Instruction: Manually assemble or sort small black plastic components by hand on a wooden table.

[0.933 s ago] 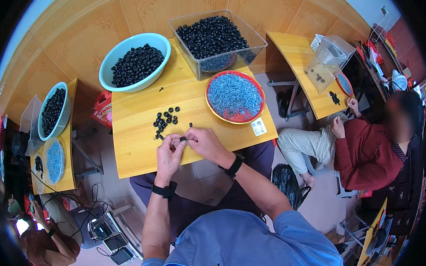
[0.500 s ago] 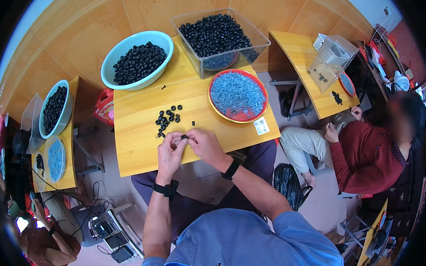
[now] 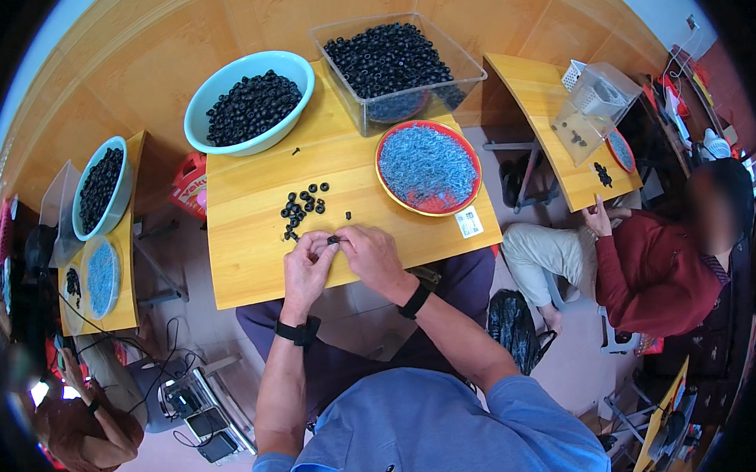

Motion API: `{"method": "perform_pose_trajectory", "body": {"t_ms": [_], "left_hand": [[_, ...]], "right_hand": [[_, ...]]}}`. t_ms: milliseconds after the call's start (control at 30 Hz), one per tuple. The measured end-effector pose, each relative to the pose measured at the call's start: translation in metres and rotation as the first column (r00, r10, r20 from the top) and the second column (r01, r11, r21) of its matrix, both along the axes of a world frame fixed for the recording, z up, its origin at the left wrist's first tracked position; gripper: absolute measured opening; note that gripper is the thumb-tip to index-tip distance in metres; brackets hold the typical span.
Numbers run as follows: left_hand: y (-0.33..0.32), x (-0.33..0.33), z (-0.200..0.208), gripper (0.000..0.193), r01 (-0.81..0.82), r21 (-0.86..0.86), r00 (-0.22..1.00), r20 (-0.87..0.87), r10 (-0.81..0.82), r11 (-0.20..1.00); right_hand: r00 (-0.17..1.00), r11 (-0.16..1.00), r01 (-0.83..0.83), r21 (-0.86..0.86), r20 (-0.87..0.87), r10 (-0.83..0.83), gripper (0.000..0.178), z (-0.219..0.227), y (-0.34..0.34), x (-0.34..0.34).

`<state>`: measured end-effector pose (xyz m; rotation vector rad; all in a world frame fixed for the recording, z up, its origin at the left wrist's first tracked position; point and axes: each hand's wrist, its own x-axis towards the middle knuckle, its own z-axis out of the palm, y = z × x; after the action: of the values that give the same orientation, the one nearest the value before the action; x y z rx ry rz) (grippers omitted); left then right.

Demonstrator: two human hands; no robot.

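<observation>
Over the near edge of the yellow wooden table [image 3: 263,269], my left hand [image 3: 306,271] and my right hand [image 3: 373,257] meet fingertip to fingertip. Both pinch one small black round piece [image 3: 334,240], mostly covered by the fingers. Just beyond my left hand lies a loose cluster of black ring-shaped pieces [image 3: 293,211]. A single black piece [image 3: 348,215] sits apart, near my right fingers. Farther back is a small dark screw-like piece [image 3: 296,151]. To the right stands a red bowl with a yellow rim [image 3: 382,191], holding many thin blue-grey pieces that look like screws.
A light blue basin [image 3: 199,110] and a clear plastic box [image 3: 375,118], both full of black pieces, stand at the back. Side tables [image 3: 543,117] hold similar containers. One person [image 3: 655,265] sits at the right, another [image 3: 91,434] at lower left. A black bag [image 3: 513,326] lies on the floor.
My hands still hold the black piece together, with a slight shift of the fingers. The person at the right has raised a hand toward their table's edge. The whole view has shifted slightly.
</observation>
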<state>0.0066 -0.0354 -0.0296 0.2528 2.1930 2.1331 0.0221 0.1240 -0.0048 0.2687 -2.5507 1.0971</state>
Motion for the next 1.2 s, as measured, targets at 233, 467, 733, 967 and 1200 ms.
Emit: {"method": "perform_pose_trajectory", "body": {"t_ms": [233,467,733,967,1200], "left_hand": [[0.004,0.001,0.004,0.017,-0.023,-0.057,1.000,-0.001,0.023,0.998],[0.003,0.002,0.005,0.017,-0.028,-0.130,0.999,-0.019,0.026,0.991],[0.002,0.002,0.004,0.019,-0.045,-0.182,0.997,-0.071,0.033,0.982],[0.007,0.003,0.005,0.019,-0.071,-0.191,0.991,-0.122,0.048,0.979],[0.006,0.004,0.015,0.019,-0.085,-0.292,0.984,-0.173,0.034,0.953]], "right_hand": [[1.000,0.985,0.024,-0.168,0.007,-0.023,0.010,-0.014,0.007,-0.003],[0.995,0.940,0.065,-0.336,0.089,-0.037,0.007,-0.025,0.005,-0.004],[0.993,0.933,0.052,-0.356,0.114,-0.012,0.007,-0.017,0.008,-0.002],[0.995,0.891,0.026,-0.453,0.101,0.023,0.011,-0.011,0.013,0.002],[0.991,0.935,-0.033,-0.354,0.113,0.078,0.009,0.010,0.014,0.006]]}}
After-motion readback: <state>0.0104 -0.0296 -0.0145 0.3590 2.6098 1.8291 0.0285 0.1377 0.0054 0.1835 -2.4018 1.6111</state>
